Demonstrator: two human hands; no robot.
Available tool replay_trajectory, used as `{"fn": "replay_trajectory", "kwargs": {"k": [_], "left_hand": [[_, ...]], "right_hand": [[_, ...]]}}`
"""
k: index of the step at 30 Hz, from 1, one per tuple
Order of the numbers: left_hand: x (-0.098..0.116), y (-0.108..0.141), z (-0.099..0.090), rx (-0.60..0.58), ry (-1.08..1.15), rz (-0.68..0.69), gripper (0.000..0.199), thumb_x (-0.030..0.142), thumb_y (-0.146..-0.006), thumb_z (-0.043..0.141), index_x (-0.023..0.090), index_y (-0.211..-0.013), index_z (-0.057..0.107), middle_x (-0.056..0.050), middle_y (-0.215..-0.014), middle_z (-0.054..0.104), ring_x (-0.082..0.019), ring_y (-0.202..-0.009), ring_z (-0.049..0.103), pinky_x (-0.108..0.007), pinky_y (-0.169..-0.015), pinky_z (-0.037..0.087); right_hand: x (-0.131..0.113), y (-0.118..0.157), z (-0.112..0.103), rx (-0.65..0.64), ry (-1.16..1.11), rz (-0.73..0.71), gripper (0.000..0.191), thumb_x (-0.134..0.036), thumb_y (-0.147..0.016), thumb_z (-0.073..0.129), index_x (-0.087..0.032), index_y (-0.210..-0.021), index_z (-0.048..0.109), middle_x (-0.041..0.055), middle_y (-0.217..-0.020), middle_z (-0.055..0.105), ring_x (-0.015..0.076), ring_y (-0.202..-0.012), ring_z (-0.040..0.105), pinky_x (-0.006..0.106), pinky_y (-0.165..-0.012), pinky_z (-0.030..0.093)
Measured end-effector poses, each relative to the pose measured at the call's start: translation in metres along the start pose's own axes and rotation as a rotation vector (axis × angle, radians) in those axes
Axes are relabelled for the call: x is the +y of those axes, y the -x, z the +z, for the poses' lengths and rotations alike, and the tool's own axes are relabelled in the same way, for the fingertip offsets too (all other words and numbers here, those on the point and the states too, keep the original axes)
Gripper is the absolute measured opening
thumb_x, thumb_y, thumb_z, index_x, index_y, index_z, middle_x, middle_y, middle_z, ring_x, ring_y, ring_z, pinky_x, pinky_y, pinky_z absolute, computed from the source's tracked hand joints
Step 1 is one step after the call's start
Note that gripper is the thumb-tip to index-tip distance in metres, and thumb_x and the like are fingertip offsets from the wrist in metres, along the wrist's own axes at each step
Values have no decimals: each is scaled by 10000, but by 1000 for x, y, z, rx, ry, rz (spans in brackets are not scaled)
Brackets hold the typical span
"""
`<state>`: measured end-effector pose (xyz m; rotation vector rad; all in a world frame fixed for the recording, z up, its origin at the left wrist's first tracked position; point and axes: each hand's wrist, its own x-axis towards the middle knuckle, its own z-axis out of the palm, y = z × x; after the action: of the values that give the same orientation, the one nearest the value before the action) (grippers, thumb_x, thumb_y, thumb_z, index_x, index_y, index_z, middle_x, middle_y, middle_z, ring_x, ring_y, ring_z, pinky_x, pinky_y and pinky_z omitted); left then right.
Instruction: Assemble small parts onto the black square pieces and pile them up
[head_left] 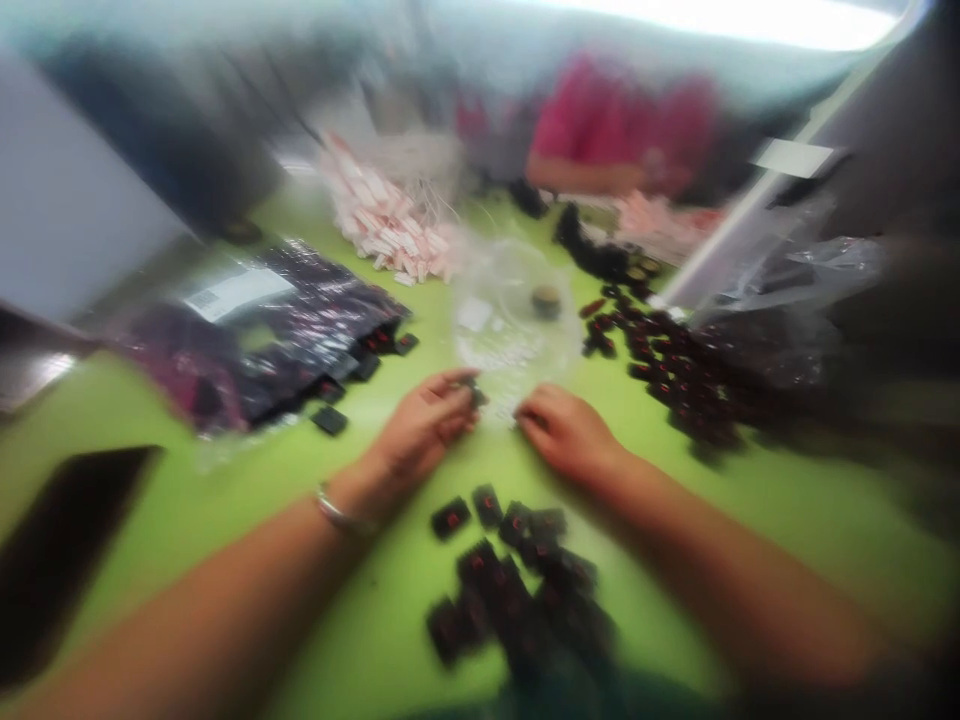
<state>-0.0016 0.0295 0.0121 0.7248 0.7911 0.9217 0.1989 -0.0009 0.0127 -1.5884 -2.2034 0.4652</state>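
Observation:
My left hand [431, 418], with a metal bracelet at the wrist, has its fingers closed on a small dark part [474, 390]. To its right, a short gap away, my right hand [559, 425] is pinched shut over the table; whatever its fingertips hold is too blurred to name. Just beyond both hands lies a clear plastic bag [517, 300] with small white pieces [502, 350] in and around it. Nearer my body, a pile of black blocks with red marks [517, 590] sits on the green table [360, 620].
At the left lie a bag of black parts [300, 320] and a dark flat object [67, 540]. Pink-and-white pieces [390, 225] are heaped at the back. Small dark parts [682, 380] spread at the right beside clear plastic [795, 310]. A person in pink [592, 130] is across the table.

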Motion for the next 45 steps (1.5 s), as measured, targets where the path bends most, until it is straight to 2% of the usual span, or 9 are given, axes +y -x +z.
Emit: {"fn": "replay_trajectory", "kwargs": {"k": [7, 16, 21, 24, 27, 33, 37, 41, 45], "left_hand": [[-2, -2, -1, -5, -16, 1, 416, 204, -710, 753, 131, -1099, 625, -64, -805, 678, -90, -632, 575, -197, -598, 449], [1, 3, 6, -24, -4, -33, 436, 180, -711, 748, 111, -1128, 640, -88, -837, 690, -97, -635, 561, -218, -602, 432], [0, 4, 5, -31, -16, -38, 424, 187, -714, 748, 123, -1120, 647, -90, -853, 692, -98, -637, 561, -219, -601, 427], [0, 4, 4, -39, -22, -36, 431, 193, -714, 748, 121, -1126, 646, -99, -859, 695, -106, -643, 567, -228, -603, 428], [0, 3, 3, -33, -27, -38, 436, 195, -713, 749, 123, -1129, 644, -98, -850, 695, -109, -642, 570, -231, -598, 430], [-2, 1, 1, -23, -49, -30, 444, 207, -723, 743, 124, -1145, 632, -90, -844, 688, -100, -636, 570, -216, -597, 433], [-2, 2, 1, -24, -51, -34, 452, 204, -720, 746, 122, -1151, 635, -94, -847, 688, -96, -634, 568, -212, -599, 432], [-2, 4, 2, -24, -43, -38, 467, 202, -702, 763, 131, -1150, 653, -96, -849, 692, -96, -639, 563, -217, -608, 430], [-2, 6, 4, -54, -18, -69, 465, 195, -680, 780, 155, -1133, 679, -92, -863, 693, -97, -650, 565, -217, -605, 422]], "right_hand": [[-16, -1, 3, -76, 232, 51, 184, -337, -887, 547, -186, -861, 651, 56, -895, 610, 157, -759, 531, 266, -597, 336], [-23, 1, 5, -177, 487, -5, 194, -243, -913, 460, -152, -893, 630, 99, -888, 619, 154, -619, 513, 303, -502, 228], [-9, -1, 1, -141, 287, -33, 183, -218, -910, 472, -174, -900, 649, 77, -898, 639, 158, -680, 552, 281, -558, 324], [5, -6, -7, 20, 62, -41, 175, -197, -902, 488, -190, -918, 662, 53, -896, 653, 160, -805, 577, 270, -677, 394], [12, -7, -14, 117, 4, 0, 135, -187, -863, 530, -180, -844, 663, 48, -840, 653, 157, -781, 571, 277, -703, 408], [-7, 0, -10, -99, 36, 159, 177, -257, -835, 570, -179, -702, 658, 38, -697, 651, 137, -611, 531, 265, -572, 352], [-20, 5, 1, -103, 193, 218, 264, -406, -832, 584, -177, -717, 646, 68, -736, 647, 165, -630, 535, 283, -550, 321], [-22, 5, 3, -153, 242, 195, 181, -281, -852, 536, -176, -755, 646, 78, -782, 649, 176, -672, 554, 285, -585, 345], [-14, 2, 1, -149, 127, 143, 150, -190, -810, 542, -174, -701, 645, 55, -723, 645, 156, -644, 536, 274, -603, 367]]}}
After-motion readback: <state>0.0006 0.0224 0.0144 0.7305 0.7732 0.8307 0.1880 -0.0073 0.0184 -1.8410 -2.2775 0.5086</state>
